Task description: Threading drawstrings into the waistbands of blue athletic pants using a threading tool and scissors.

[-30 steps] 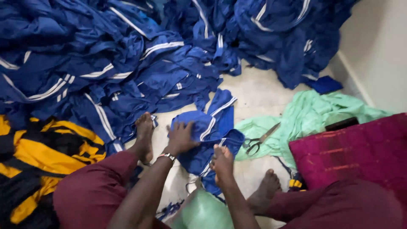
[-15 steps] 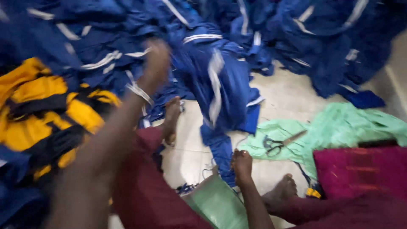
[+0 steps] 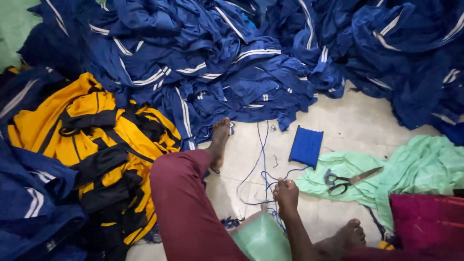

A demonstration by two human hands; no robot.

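My right hand [image 3: 286, 194] rests low on the tiled floor [image 3: 348, 121], fingers closed on a thin blue cord [image 3: 257, 164]. The cord loops across the tiles towards a flat blue bundle of cord [image 3: 306, 146] just beyond the hand. My left hand is out of the picture. My left leg in maroon trousers [image 3: 186, 208] stretches forward, its bare foot [image 3: 220, 140] touching the edge of a big heap of blue garments with white stripes [image 3: 217, 63].
Black-handled scissors [image 3: 345, 180] lie on a light green cloth [image 3: 411, 169] to the right. Yellow and black garments [image 3: 92, 140] are piled on the left. A magenta cushion [image 3: 427, 220] sits at lower right, a pale green bag [image 3: 261, 239] beside my right foot [image 3: 349, 237].
My left hand swung the blue garment up and off to the left, then left the view. The blue cord bundle now lies uncovered, and my right hand has stayed low.
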